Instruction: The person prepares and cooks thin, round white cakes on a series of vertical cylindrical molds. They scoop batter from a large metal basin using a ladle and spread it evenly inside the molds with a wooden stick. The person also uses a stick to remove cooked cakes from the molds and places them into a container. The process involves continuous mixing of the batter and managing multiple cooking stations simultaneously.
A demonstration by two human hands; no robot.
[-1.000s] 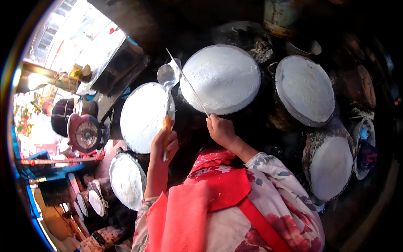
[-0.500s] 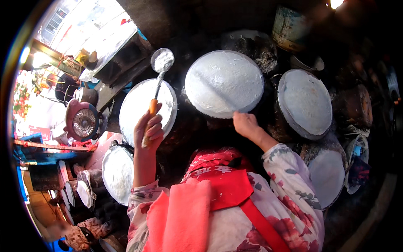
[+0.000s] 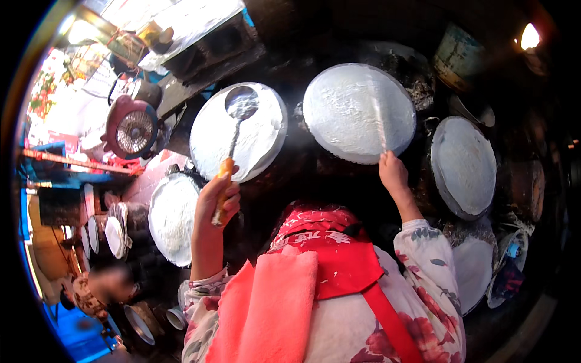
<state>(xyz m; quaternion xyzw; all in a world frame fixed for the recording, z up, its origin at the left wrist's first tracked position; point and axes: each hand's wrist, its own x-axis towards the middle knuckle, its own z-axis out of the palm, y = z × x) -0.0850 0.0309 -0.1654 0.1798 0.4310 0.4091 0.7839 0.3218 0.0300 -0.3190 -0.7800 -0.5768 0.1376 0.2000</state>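
Note:
My left hand grips the orange-and-tan handle of a metal ladle. The bowl of the ladle hangs over a white-coated round griddle on the left and looks dark and shiny. My right hand is closed on the lower end of a thin pale stick-like tool, blurred by motion. That tool lies over the white layer on the middle round griddle, and my right fist is at its near right edge. Whether the tool touches the layer I cannot tell.
White-coated rounds stand at right, lower right and lower left. A pink fan is at left. A stained bucket stands at back right, near a bright flame or lamp. Another person is at lower left.
The view has shifted, moving the griddles rightward in the picture. White paste showed in the ladle bowl before; now it looks dark. The thin tool has swung from left to right across the middle griddle.

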